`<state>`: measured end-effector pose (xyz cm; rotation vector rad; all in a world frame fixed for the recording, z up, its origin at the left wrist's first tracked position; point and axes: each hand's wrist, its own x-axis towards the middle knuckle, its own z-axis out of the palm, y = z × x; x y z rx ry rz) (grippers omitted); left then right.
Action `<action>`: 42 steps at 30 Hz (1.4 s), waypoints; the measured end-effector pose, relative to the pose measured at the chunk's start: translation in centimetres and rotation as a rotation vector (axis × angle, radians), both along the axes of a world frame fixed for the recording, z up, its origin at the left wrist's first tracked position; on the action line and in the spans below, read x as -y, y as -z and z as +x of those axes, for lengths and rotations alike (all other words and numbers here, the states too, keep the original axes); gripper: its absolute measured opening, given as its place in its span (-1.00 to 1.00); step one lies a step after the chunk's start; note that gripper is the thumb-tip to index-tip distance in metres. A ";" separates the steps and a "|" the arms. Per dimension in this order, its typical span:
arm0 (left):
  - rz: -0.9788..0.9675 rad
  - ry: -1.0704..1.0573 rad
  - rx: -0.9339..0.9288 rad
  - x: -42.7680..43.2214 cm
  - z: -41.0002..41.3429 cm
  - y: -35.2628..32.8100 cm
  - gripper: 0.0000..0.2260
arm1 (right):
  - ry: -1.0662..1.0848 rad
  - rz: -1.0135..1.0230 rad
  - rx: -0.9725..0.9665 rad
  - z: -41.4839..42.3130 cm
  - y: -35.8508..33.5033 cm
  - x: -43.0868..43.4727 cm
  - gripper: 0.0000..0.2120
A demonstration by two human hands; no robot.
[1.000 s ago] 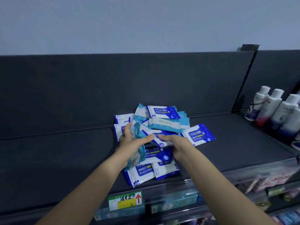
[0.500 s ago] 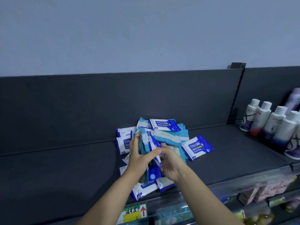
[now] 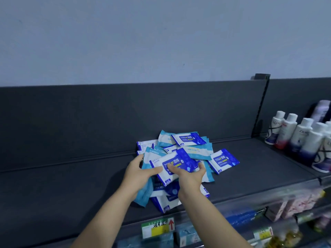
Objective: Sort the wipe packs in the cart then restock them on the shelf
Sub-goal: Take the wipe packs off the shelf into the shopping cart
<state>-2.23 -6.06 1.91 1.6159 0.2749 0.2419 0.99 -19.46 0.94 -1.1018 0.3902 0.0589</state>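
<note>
Gripping one blue-and-white plastic wipe pack at the frame's centre, the left hand and right hand each clamp fingers and thumb on it, above the loose heap of wipe packs on the dark grey shelf. The slick film could slip. The light-blue pack sagging beneath the left wrist could drop off the shelf front.

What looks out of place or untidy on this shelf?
The packs lie in a loose heap on the shelf, overlapping at mixed angles, dark-blue and light-blue mingled; one pack sticks out on the right. The left hand and right hand grip packs from it.
</note>
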 end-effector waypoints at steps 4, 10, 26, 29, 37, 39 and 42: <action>-0.162 -0.118 0.016 -1.8 -0.7 -0.7 -0.54 | 0.014 -0.053 -0.035 -0.7 -0.4 -0.5 0.11; -0.603 -0.185 -0.109 -1.8 -0.7 0.1 -0.58 | -0.264 0.054 -0.117 -0.7 -1.5 0.3 -0.45; 0.105 -0.038 0.370 2.6 -1.6 -0.9 -0.08 | -0.318 0.071 0.290 -3.0 -3.0 3.2 -0.12; 0.318 0.156 0.407 7.3 -1.0 -2.2 -0.15 | -0.108 -0.040 0.365 -5.0 -3.1 8.0 -0.13; 0.644 0.719 0.314 28.7 -2.0 -0.5 -0.23 | 0.464 -0.248 0.224 -13.2 0.2 27.3 -0.03; 0.680 0.828 0.347 35.3 -3.0 0.7 -0.23 | 0.584 -0.366 0.156 -15.1 1.6 32.6 -0.05; 0.716 0.983 0.373 45.5 -4.7 3.7 -0.21 | 0.703 -0.439 -0.005 -18.2 4.4 40.9 -0.07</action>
